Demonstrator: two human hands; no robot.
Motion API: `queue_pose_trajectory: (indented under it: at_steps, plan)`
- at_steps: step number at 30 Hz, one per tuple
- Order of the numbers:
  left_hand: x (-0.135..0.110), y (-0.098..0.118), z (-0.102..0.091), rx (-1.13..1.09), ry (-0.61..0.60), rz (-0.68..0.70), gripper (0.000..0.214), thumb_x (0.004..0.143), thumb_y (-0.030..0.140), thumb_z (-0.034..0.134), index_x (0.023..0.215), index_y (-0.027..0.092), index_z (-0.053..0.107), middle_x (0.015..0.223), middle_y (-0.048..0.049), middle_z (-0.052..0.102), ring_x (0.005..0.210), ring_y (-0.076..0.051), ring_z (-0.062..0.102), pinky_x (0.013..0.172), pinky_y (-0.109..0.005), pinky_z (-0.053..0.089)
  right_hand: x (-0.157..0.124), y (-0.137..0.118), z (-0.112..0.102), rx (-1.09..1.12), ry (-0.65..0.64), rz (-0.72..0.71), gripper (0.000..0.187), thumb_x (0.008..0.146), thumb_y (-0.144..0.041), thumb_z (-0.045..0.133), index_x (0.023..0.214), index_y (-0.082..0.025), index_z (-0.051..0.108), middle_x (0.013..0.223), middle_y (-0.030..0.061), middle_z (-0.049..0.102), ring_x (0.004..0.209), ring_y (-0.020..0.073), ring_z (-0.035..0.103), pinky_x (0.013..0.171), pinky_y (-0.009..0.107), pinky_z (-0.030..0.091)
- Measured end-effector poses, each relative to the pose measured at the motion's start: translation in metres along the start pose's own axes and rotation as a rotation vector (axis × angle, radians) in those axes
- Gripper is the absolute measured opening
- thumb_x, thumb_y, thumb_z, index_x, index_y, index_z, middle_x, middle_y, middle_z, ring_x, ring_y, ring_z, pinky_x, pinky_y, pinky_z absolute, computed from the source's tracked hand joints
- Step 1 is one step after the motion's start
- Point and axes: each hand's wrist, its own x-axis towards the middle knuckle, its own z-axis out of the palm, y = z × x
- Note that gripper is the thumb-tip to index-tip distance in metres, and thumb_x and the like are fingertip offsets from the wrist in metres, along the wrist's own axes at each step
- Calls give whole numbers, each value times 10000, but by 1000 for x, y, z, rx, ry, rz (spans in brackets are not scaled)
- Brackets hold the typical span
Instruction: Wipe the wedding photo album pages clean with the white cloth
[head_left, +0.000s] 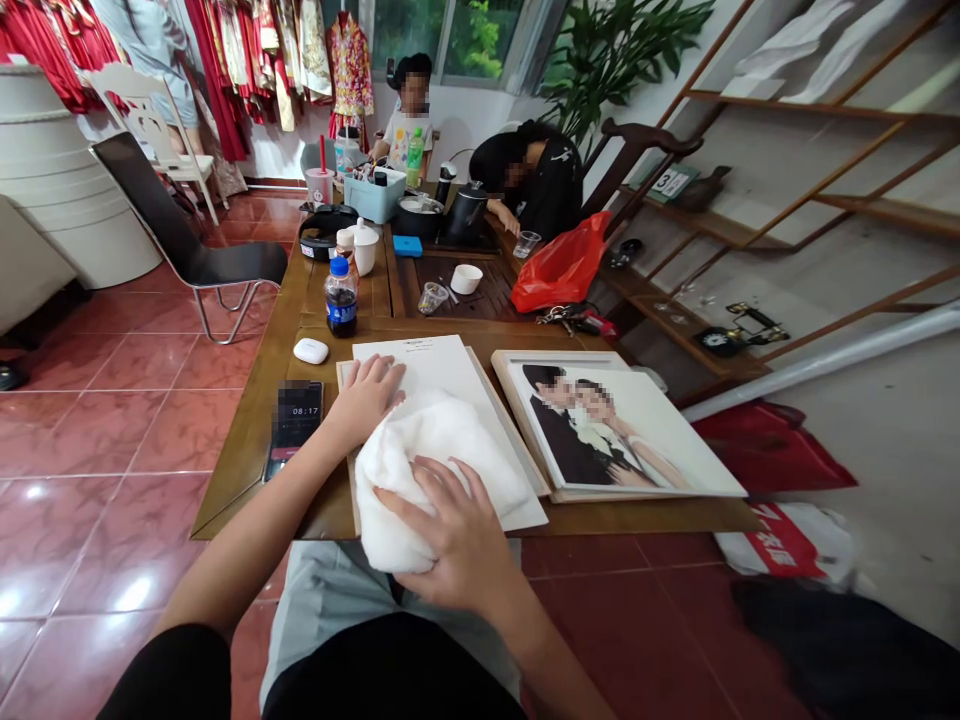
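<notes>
1. Holding a bunched, fleecy white cloth [465,435] in the grip of the right hand [457,535], with fingers curved and spread;
2. Set over a white board [435,362], partly past the near edge of the table [244,475];
3. Laying the left hand [367,393] flat on the board beside the cloth, with grip wide;
4. Seen beside the board: a wedding portrait [667,430] to the right, a smartphone [296,425] to the left.
</notes>
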Motion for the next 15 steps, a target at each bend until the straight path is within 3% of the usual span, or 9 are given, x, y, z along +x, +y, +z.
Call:
queue_pose_trajectory:
  at_steps: [9,15]
  plan:
    - [-1,5,-2,24,13,-19,494,1018,316,388,1473,157,492,1579,-159,463,1518,-318,340,1271,-583,220,-33,51,-19,-221,107,202,594,881,-479,621,1426,-244,616,1307,158,573,1233,356,527,1078,534,351]
    - [-1,4,-1,40,26,-2,494,1021,314,388,1475,149,490,1577,-165,465,1507,-315,361,1270,-569,231,-24,37,-15,-210,89,191,618,884,-542,606,1439,-270,602,1331,160,570,1256,376,503,1092,580,323]
